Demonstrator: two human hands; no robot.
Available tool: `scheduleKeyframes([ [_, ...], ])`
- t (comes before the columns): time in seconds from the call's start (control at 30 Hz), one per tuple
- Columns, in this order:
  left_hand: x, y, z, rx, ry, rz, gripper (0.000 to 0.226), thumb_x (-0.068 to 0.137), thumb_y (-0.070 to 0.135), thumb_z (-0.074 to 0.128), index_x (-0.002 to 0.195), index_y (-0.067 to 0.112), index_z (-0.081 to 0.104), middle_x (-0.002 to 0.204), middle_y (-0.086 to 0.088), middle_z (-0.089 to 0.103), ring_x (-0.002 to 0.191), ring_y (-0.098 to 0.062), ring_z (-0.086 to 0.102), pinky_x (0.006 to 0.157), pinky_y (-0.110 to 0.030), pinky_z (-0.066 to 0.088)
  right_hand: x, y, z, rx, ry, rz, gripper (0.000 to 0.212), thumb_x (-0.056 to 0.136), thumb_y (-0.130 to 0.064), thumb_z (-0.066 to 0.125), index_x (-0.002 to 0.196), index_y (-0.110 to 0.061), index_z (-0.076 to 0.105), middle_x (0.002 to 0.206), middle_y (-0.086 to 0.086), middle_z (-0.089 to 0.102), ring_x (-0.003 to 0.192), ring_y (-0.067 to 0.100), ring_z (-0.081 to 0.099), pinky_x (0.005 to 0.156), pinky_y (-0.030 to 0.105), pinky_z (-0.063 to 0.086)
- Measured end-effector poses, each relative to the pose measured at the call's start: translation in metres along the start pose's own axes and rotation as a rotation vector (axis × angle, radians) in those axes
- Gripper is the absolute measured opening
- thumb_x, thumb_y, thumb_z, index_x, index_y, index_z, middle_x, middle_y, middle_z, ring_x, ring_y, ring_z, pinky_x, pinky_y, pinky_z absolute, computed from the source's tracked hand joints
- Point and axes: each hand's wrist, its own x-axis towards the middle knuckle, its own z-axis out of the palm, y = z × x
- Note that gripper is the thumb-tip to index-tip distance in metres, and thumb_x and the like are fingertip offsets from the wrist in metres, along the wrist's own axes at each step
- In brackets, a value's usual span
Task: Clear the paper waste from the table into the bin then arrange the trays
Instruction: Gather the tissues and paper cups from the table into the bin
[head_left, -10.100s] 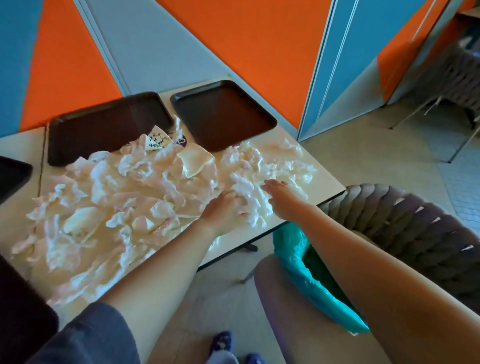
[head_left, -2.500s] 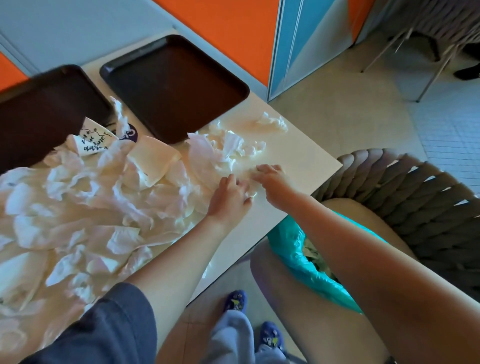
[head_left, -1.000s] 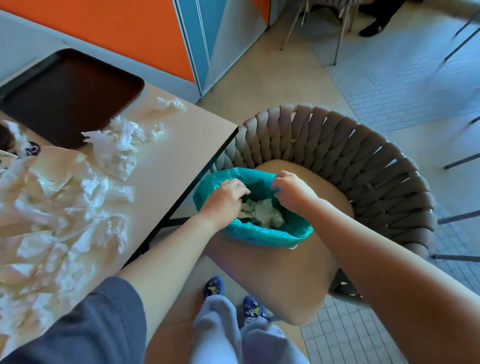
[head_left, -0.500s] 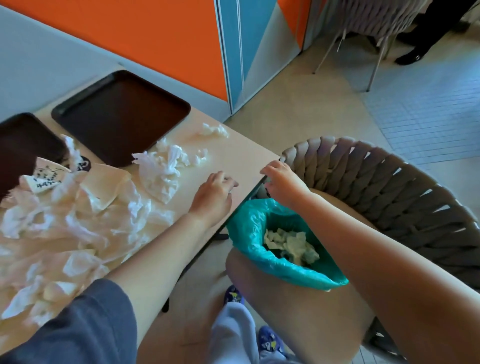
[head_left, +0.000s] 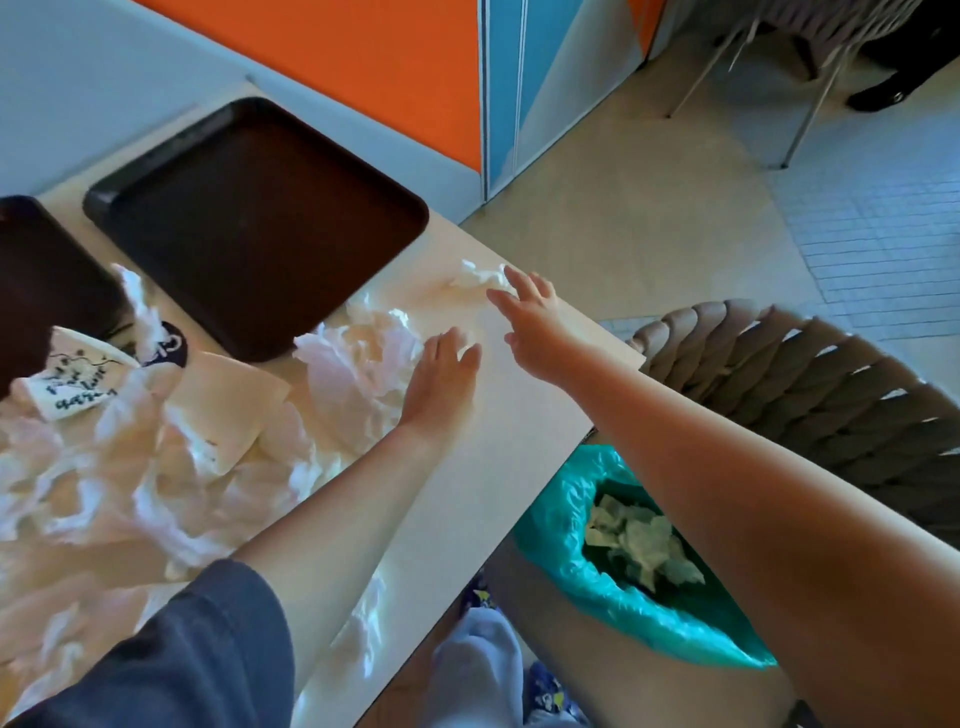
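Looking down on a pale table (head_left: 498, 415) pushed against orange and blue wall panels. Coming back from the bin (head_left: 561, 519) now: having been down at its teal rim a moment ago, both hands reaching over the tabletop again, carrying nothing. Stretching the right hand (head_left: 535, 322) toward the far corner, fingers spread wide, fingertips just touching a small stray wad (head_left: 478, 275). Laying the left hand (head_left: 441, 379) flat, fingers straight and together, just beside the near edge of the big paper heap (head_left: 156, 441). Not yet gripping anything with either hand.

Judging by the crumpled paper (head_left: 639, 540) lying inside the liner, finishing one load and starting the next; still leaving most of the waste on the table, so sitting early in the clearing, with the tray step waiting.

Keeping the bin low beside the table's near edge, apparently resting on the seat of a woven chair (head_left: 805, 379), close enough for short trips. Lying at the back: one dark tray (head_left: 249, 223) with paper touching its near corner, and a second tray (head_left: 41, 270) at the left, partly cut off. Sitting among the paper: a printed card (head_left: 72, 384) and a dark round piece (head_left: 171, 345), possibly needing sorting from the waste. Crowding the space under the arms: chair back and table edge, likely catching loose scraps during carrying.
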Motion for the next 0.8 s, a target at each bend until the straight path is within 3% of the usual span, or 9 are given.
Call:
scheduleKeyframes([
  [0.07, 0.006, -0.007, 0.006, 0.015, 0.007, 0.059, 0.044, 0.046, -0.012, 0.078, 0.087, 0.000, 0.067, 0.098, -0.022, 0.065, 0.079, -0.039, 0.063, 0.059, -0.033, 0.055, 0.013, -0.005, 0.003, -0.015, -0.008, -0.012, 0.065, 0.083, 0.010, 0.046, 0.141, -0.016, 0.032, 0.157, 0.008, 0.006, 0.142, 0.037, 0.004, 0.114, 0.051, 0.020],
  [0.2, 0.007, -0.009, 0.006, -0.062, 0.003, 0.176, 0.043, 0.039, -0.017, 0.074, 0.078, 0.000, 0.067, 0.088, -0.020, 0.066, 0.071, -0.036, 0.063, 0.059, -0.030, 0.056, 0.027, -0.009, 0.001, -0.065, -0.078, -0.022, 0.076, 0.078, 0.016, 0.036, 0.144, -0.021, 0.027, 0.158, 0.000, -0.003, 0.144, 0.033, -0.006, 0.114, 0.052, 0.017],
  [0.3, 0.003, -0.009, 0.006, -0.127, 0.021, 0.180, 0.043, 0.037, -0.018, 0.067, 0.075, 0.002, 0.066, 0.081, -0.017, 0.064, 0.067, -0.033, 0.060, 0.058, -0.025, 0.047, 0.033, -0.005, 0.005, -0.087, -0.160, -0.044, 0.071, 0.080, 0.014, 0.034, 0.142, -0.019, 0.030, 0.158, -0.002, 0.001, 0.144, 0.031, -0.005, 0.114, 0.053, 0.017],
  [0.43, -0.002, -0.008, 0.007, -0.184, 0.037, 0.141, 0.041, 0.043, -0.020, 0.065, 0.075, 0.005, 0.064, 0.078, -0.013, 0.060, 0.068, -0.031, 0.056, 0.053, -0.023, 0.044, 0.030, -0.002, 0.008, -0.070, -0.163, -0.076, 0.060, 0.082, 0.012, 0.034, 0.136, -0.013, 0.042, 0.150, 0.004, 0.026, 0.133, 0.031, 0.022, 0.109, 0.034, 0.025],
  [0.57, -0.012, -0.008, 0.009, -0.232, 0.016, 0.099, 0.036, 0.053, -0.019, 0.069, 0.079, 0.005, 0.065, 0.076, -0.014, 0.058, 0.070, -0.032, 0.055, 0.053, -0.027, 0.045, 0.018, 0.000, 0.014, -0.004, -0.082, -0.032, 0.051, 0.079, 0.014, 0.035, 0.118, -0.010, 0.058, 0.124, 0.012, 0.047, 0.098, 0.025, 0.036, 0.089, 0.034, 0.039],
  [0.7, -0.025, 0.001, 0.011, -0.274, -0.015, 0.078, 0.023, 0.068, -0.013, 0.063, 0.086, 0.000, 0.064, 0.082, -0.021, 0.057, 0.076, -0.036, 0.054, 0.059, -0.034, 0.048, -0.009, 0.008, 0.015, -0.009, -0.069, -0.019, 0.040, 0.075, 0.017, 0.036, 0.099, -0.003, 0.060, 0.113, 0.013, 0.053, 0.105, 0.031, 0.041, 0.082, 0.039, 0.040],
  [0.8, -0.037, 0.014, 0.011, -0.305, -0.004, 0.028, 0.027, 0.081, -0.007, 0.056, 0.107, -0.001, 0.061, 0.099, -0.024, 0.056, 0.095, -0.038, 0.050, 0.073, -0.037, 0.044, -0.036, 0.015, 0.014, -0.002, -0.044, -0.006, 0.033, 0.077, 0.013, 0.039, 0.096, -0.003, 0.060, 0.110, 0.014, 0.056, 0.104, 0.031, 0.043, 0.081, 0.036, 0.038],
])
